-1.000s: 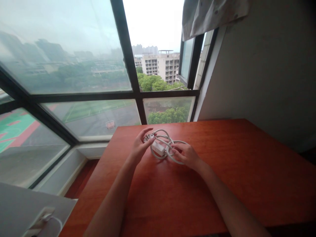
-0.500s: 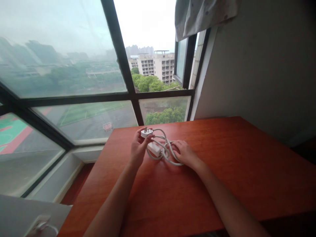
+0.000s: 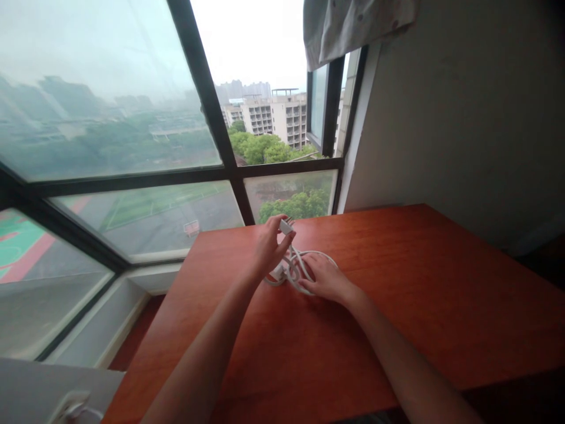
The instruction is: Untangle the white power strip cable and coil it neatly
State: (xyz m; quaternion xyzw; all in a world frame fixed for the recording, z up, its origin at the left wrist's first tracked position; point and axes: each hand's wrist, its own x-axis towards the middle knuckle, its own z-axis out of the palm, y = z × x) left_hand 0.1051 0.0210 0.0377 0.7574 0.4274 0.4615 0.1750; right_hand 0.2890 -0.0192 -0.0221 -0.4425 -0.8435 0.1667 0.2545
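Between the thumb and fingers of my left hand point(image 3: 268, 246) is a white plug point(image 3: 286, 227), raised above the table with its metal prongs pointing up and to the right. A white power cord point(image 3: 293, 278) runs from it into loose loops on the tabletop. My right hand point(image 3: 327, 279) lies over these loops, its fingers curled on the cord and its thumb on the near side. A white block point(image 3: 278, 272) on the cord rests on the table, partly covered by my left hand.
The reddish-brown wooden table point(image 3: 419, 282) reaches to the windows point(image 3: 189, 176) at its far and left sides. A grey wall point(image 3: 424, 129) stands at the right, and a curtain point(image 3: 348, 26) hangs above. At lower left, a wall socket point(image 3: 75, 406) has a white plug in it.
My left hand has moved right and slightly up with the plug, tilting its prongs to the right. My right hand has moved slightly left, further over the cord loops.
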